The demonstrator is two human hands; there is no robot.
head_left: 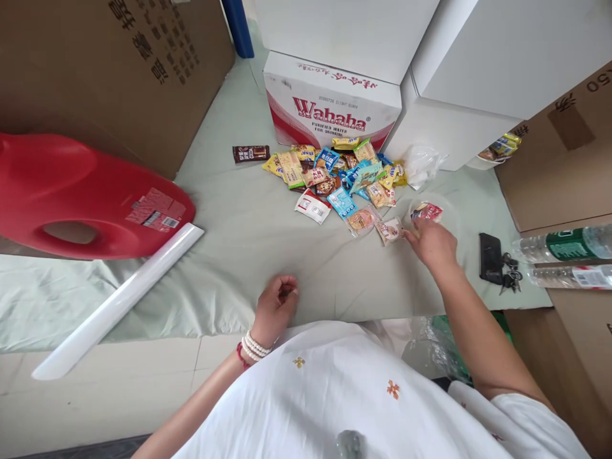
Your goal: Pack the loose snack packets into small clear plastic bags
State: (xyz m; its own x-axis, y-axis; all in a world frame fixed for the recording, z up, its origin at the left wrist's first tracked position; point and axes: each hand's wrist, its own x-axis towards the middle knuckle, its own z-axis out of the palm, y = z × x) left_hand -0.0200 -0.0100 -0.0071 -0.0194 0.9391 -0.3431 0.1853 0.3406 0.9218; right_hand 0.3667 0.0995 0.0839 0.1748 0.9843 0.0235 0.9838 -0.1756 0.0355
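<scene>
My right hand (434, 243) reaches over a clear round plastic container (452, 210), its fingers closed at the near edge of a red snack packet (429, 210). Just left of its thumb lies a small whitish snack packet (389, 231). A loose pile of snack packets (335, 172), yellow, blue, brown and clear, spreads out in front of the white box. My left hand (277, 303) rests near the front edge of the table, fingers curled in, with nothing visible in them. Apart from the pile, at its left, lies a brown cocoa packet (251, 153).
A Wahaha water box (329, 105) stands behind the pile, beside a crumpled clear bag (423, 164). At left are a red jug (95, 197) and a white strip (119, 299). A black phone-like object (490, 258), keys (511, 274) and plastic bottles (568, 245) lie right.
</scene>
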